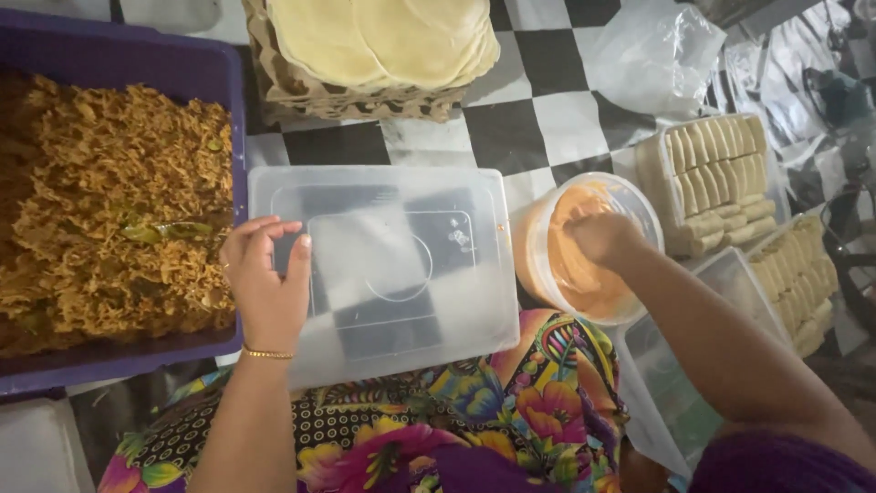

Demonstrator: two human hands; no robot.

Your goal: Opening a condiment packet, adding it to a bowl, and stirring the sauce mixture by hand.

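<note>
View: head camera, looking down over your lap to the checked floor covering (538,119).
Left hand (266,283): it rests on the left edge of the clear plastic lid (392,265), fingers loosely curled and a little spread; it grips nothing.
Right hand (602,239): it is down inside the round tub of orange paste (584,246), fingers bunched and dipped in; you cannot tell whether it holds anything but paste.
Lid position: the clear plastic lid lies flat across your knees and the floor covering, bare on top, with no wrapper laid on it.
Filling: the purple tray (119,64) to your left is heaped with shredded brown filling (119,210); a green leaf lies in it. The heap looks largely unused.
Wrappers: a stack of pale round wrappers (383,36) sits on a woven stand (310,96) beyond the lid, well apart from both hands.
Finished rolls: two clear containers at the right hold rolled pieces in rows, one box (712,178) nearly full, the other box (803,274) just beside it also stocked.
Spare container: an empty clear box (675,383) lies by your right forearm.
Other items: a crumpled clear bag (652,55) lies beyond the rolls.
Progress, as a judgement: many rolls are done and boxed; plenty of wrappers and filling remain, so much is left. No roll is in hand at this moment.
</note>
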